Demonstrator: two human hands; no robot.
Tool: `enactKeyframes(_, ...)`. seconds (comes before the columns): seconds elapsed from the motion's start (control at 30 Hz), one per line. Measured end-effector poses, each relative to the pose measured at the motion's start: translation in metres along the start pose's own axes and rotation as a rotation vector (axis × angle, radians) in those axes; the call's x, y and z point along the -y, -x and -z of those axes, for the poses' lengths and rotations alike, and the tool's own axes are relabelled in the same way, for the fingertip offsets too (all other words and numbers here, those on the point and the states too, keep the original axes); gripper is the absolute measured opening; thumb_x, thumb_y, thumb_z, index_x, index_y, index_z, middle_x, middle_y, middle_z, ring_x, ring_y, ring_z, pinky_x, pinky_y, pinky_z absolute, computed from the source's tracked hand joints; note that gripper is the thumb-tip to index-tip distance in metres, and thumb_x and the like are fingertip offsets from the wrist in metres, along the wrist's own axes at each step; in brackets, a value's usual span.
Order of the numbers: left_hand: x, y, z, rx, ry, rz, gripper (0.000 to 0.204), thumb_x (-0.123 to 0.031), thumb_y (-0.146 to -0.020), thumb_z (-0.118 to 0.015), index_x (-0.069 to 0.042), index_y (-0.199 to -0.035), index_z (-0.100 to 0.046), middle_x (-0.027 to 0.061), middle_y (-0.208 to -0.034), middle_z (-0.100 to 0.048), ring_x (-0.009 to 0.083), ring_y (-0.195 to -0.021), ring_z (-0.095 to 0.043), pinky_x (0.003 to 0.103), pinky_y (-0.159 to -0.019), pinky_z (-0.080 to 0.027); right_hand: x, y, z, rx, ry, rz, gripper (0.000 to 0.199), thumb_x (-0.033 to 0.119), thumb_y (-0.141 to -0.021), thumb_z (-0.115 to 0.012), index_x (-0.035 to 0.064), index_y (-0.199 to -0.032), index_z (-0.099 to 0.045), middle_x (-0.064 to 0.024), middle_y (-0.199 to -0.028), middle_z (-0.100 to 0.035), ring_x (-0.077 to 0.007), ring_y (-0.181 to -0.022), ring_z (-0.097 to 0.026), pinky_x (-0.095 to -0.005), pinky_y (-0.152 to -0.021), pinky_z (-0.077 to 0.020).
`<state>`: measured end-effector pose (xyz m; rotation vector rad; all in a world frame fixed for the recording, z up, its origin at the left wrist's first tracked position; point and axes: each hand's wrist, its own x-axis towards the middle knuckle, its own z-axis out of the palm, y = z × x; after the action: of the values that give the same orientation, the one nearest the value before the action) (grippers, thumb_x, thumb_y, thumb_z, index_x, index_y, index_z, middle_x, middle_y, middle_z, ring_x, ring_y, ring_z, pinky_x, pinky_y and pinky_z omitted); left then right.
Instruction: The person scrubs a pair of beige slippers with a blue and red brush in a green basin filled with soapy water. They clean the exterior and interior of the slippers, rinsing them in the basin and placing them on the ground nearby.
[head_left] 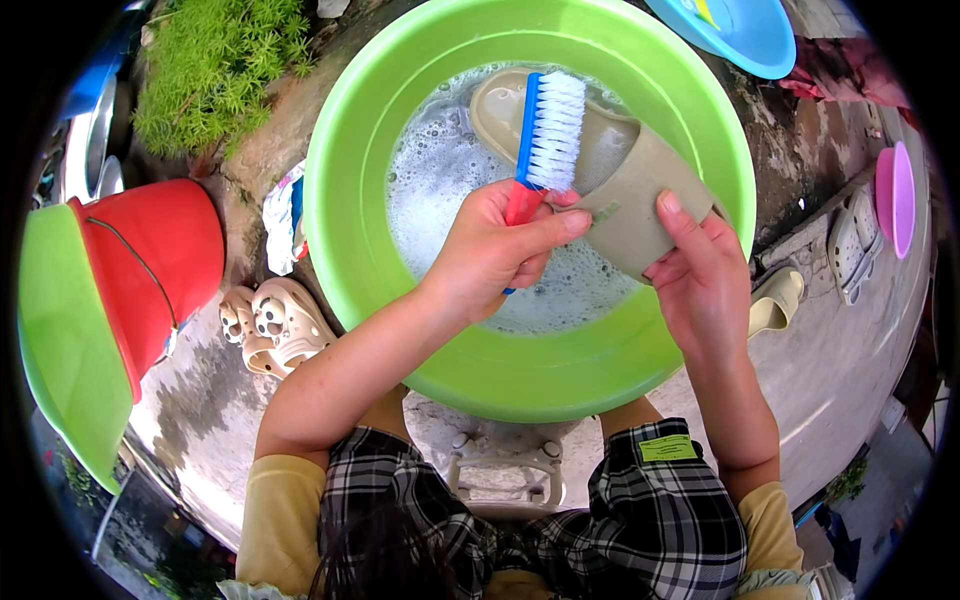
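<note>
Suds (430, 195) could make either grip slip: the left hand (492, 243) holding the brush (556, 125), the right hand (702, 275) the slipper (632, 212).

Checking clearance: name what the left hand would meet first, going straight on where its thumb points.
The left hand would likely meet the beige slipper's strap first; depth is unclear, and they may already touch.

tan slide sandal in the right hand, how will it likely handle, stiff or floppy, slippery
The sandal is probably slippery, with sudsy water below it. It likely flexes a little but holds its shape, since the thick strap stands arched.
</note>
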<state>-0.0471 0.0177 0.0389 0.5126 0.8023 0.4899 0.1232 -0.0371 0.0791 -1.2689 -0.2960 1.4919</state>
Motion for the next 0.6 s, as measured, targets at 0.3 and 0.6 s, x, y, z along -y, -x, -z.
enactKeyframes(0.3,0.003,-0.004,0.005,-0.025,-0.022,-0.002,0.017,-0.014,-0.086,-0.06,-0.005,-0.098,-0.053,-0.0059,-0.061,-0.04,0.002,-0.042,-0.028,0.019,-0.038,-0.021,-0.004,0.004,0.0,0.056,0.157,0.028,0.037,-0.008,-0.078,-0.05,-0.004,-0.115,-0.048,-0.0083,-0.108,-0.059,-0.0143,-0.099,-0.057,-0.024,-0.085,-0.0434)
enactKeyframes(0.6,-0.002,-0.029,0.087,-0.545,-1.667,-0.293,0.034,-0.026,-0.092,-0.044,0.003,-0.109,-0.049,0.0133,-0.077,-0.058,0.0256,-0.065,-0.055,0.036,-0.06,-0.043,-0.037,-0.007,0.028,0.046,0.777,0.314,0.043,-0.004,-0.068,-0.047,-0.0064,-0.111,-0.042,-0.0143,-0.091,-0.051,-0.0189,-0.075,-0.05,-0.0298,-0.065,-0.0411)
